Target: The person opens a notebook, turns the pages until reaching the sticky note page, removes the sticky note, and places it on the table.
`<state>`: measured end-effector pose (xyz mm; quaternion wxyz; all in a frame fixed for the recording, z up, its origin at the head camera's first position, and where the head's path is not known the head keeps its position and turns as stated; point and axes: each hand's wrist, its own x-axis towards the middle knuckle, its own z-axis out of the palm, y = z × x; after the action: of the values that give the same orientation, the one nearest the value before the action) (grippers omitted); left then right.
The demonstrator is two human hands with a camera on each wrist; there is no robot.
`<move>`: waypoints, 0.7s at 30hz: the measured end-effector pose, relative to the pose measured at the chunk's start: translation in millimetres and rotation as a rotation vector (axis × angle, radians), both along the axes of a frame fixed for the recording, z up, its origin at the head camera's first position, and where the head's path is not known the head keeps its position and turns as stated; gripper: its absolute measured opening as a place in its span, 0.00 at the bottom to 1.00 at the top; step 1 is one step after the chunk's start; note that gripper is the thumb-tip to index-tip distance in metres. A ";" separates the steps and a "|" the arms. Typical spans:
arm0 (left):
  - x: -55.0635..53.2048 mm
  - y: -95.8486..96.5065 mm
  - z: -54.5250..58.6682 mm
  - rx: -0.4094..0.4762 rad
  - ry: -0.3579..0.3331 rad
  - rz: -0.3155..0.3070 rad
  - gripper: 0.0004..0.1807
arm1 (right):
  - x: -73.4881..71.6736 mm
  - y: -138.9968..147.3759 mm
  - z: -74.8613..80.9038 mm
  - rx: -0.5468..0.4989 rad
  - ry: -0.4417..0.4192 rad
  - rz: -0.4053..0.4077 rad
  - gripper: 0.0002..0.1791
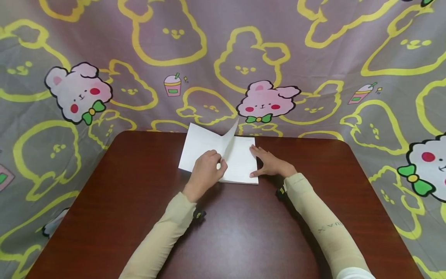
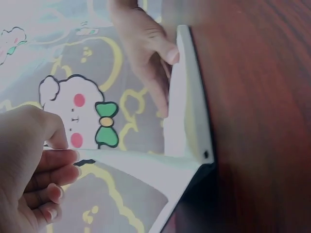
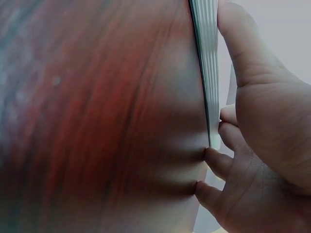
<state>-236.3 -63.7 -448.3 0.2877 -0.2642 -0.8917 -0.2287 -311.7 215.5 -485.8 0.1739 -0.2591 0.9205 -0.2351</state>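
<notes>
An open book (image 1: 244, 164) with white pages lies near the back edge of the table; any print is too faint to read. My left hand (image 1: 206, 169) pinches one page (image 1: 230, 138), which stands raised from the book between its two sides. In the left wrist view, thumb and fingers of the left hand (image 2: 39, 170) meet on that page's edge. My right hand (image 1: 271, 162) rests at the book's right edge, thumb and fingers spread. The right wrist view shows its thumb against the page block (image 3: 210, 73) and other fingertips touching down beside it.
The dark brown wooden table (image 1: 237, 232) extends in front of the book and to both sides. A patterned curtain (image 1: 209, 50) with cartoon bears hangs behind the table and along its sides. A small black device (image 1: 199, 215) sits at the left wrist.
</notes>
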 end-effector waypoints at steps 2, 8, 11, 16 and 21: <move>0.2 -3.0 4.7 0.010 0.008 0.008 0.08 | -0.3 0.7 -0.1 0.003 -0.003 -0.003 0.66; 1.6 -12.3 17.6 0.045 0.026 0.038 0.07 | -1.7 1.7 -0.4 -0.003 0.003 0.003 0.66; 2.7 -16.0 21.4 0.063 0.036 0.041 0.07 | -2.1 1.6 0.3 -0.012 0.007 0.002 0.66; 7.1 -22.7 22.9 0.094 0.027 0.039 0.09 | -0.8 2.8 0.6 -0.006 -0.001 0.004 0.66; 10.1 -33.0 21.5 0.132 0.002 0.061 0.10 | 0.5 2.1 1.3 -0.001 -0.014 0.007 0.66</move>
<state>-226.1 -96.7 -426.7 0.3123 -0.2175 -0.8820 -0.2780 -311.2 217.6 -484.5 0.1810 -0.2608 0.9182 -0.2370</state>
